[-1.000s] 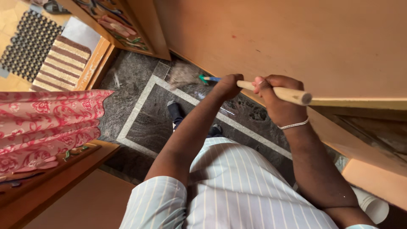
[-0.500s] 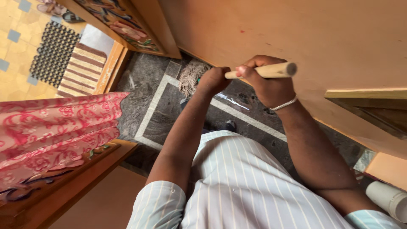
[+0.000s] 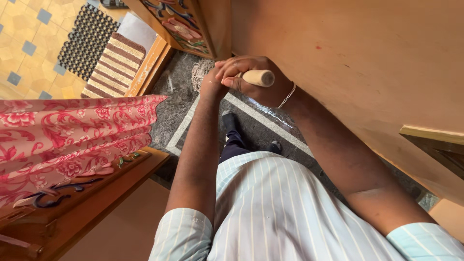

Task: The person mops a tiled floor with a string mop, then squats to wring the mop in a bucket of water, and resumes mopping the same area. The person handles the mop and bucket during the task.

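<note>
A pale wooden mop handle point(image 3: 258, 78) points up toward the camera, its round end showing. My right hand point(image 3: 251, 72) is closed around the handle near its top, a silver bracelet on the wrist. My left hand point(image 3: 211, 84) grips the same handle just below and is partly hidden behind the right one. The stringy grey mop head point(image 3: 197, 73) rests on the dark stone floor point(image 3: 176, 108) beside the corner of a wooden door.
A tall plain wooden panel point(image 3: 367, 58) runs along the right. A carved painted door point(image 3: 183, 24) stands open at the top. Striped and dotted doormats point(image 3: 104, 53) lie on yellow tiles outside. A red floral curtain point(image 3: 63, 135) hangs at the left. My dark shoes point(image 3: 231, 123) stand on the floor.
Both hands have moved left and up with the handle, now pointing more steeply at the camera. The mop head has slid toward the door corner, and the view has swung left.
</note>
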